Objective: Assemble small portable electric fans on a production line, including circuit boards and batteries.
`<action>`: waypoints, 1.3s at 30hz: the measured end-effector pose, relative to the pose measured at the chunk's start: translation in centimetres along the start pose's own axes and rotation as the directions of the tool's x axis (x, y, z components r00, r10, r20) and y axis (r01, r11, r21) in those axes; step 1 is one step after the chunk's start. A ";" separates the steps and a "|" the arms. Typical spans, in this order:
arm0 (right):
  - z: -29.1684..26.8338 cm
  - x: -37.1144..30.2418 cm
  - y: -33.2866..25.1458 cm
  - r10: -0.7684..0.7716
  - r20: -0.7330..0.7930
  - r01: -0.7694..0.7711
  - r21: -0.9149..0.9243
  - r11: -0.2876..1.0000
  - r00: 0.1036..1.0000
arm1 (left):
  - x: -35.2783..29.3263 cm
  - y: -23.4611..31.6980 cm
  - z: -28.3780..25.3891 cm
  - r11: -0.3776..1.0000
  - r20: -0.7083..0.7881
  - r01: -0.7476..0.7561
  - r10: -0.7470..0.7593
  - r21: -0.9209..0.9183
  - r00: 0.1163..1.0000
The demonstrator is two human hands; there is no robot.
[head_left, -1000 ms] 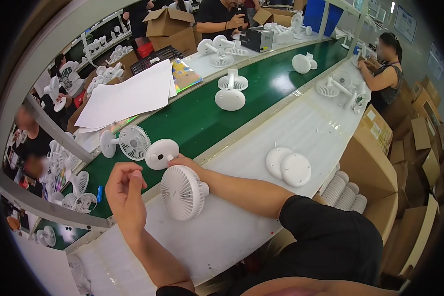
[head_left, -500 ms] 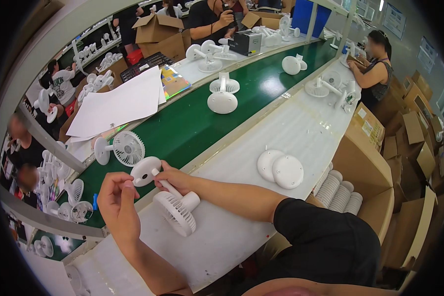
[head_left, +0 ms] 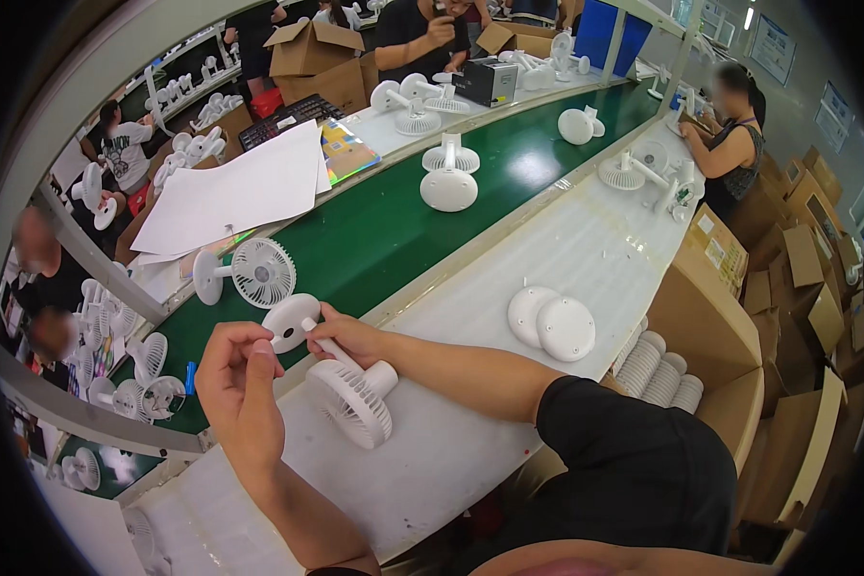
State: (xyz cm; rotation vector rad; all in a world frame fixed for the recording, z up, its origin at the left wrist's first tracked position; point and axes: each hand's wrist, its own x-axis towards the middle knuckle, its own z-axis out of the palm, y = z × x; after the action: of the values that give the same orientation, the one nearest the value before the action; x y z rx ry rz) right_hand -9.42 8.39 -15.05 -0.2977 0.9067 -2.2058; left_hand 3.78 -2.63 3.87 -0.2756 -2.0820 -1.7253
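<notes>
A white desk fan (head_left: 350, 403) hangs over the near edge of the white worktop, tilted, its round head low and its disc base turned up toward me. My right hand (head_left: 348, 338) is closed around its stem, just behind the base. Beside the base's left edge is my left hand (head_left: 245, 384), its fingers curled and thumb tip close to the fingertips. Whatever those fingers pinch, if anything, is too small to make out. Two white round discs (head_left: 565, 328) with small holes lie overlapping on the worktop to the right.
Several fans stand on the green conveyor belt (head_left: 374, 245), one (head_left: 262, 273) just beyond my hands. An open carton (head_left: 715, 355) with stacked white round parts is at my right. White sheets (head_left: 230, 197) lie across the belt's far side. Co-workers (head_left: 730, 144) are around the line.
The fans on the belt have shifted slightly right in the picture, as has most of the scene. My left fingertips have closed in a little near the base; the right hand keeps its hold.
</notes>
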 end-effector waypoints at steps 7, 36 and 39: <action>-0.2 0.0 0.0 -0.011 0.016 0.011 0.001 1.000 1.000 | 0.1 0.7 -0.1 1.000 -0.002 0.001 -0.001 0.006 1.000; -0.2 0.6 0.3 -0.090 0.025 0.091 -0.035 0.995 0.996 | 3.0 -10.2 -9.8 0.997 -0.557 0.035 0.008 0.067 0.830; -0.2 0.7 0.1 -0.068 0.056 0.070 -0.021 0.997 0.996 | 3.7 -12.4 -10.3 0.952 -0.668 0.244 -0.061 0.184 0.741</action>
State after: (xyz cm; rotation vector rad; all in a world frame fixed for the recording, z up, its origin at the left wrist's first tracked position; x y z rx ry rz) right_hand -9.95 7.97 -15.34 -0.4038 0.9041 -2.2405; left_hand -2.60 -15.67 -4.04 0.5391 -1.7749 -1.3233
